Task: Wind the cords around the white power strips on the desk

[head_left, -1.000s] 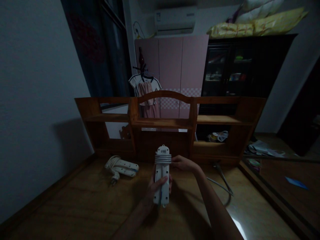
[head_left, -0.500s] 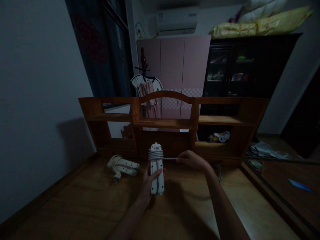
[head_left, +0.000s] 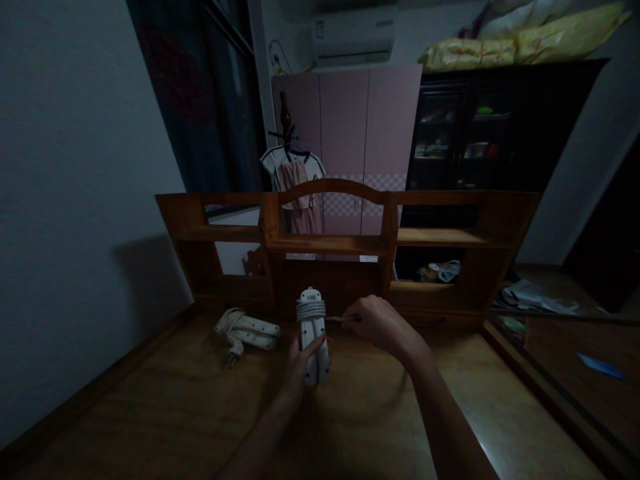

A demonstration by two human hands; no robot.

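Observation:
A white power strip [head_left: 317, 370], its underside with screws facing me, is gripped around its lower half by my left hand [head_left: 299, 363]. Several turns of its pale cord [head_left: 311, 309] wrap the upper part of the strip. From these turns the cord runs to the right into the pinched fingers of my right hand [head_left: 377, 323]. A second white power strip [head_left: 256, 332], with its cord wound round one end and the plug beside it, lies on the wooden surface [head_left: 200, 413] to the left.
Behind my hands stands a low wooden shelf unit [head_left: 330, 247]. A wall [head_left: 90, 220] closes off the left side. Farther back are a pink wardrobe [head_left: 345, 127], hanging clothes [head_left: 297, 180] and a dark cabinet [head_left: 530, 133]. Plastic bags [head_left: 533, 297] lie at the right.
My right hand has turned, with its back now more toward me, and is slightly nearer the strip. My left hand still holds the strip in nearly the same place.

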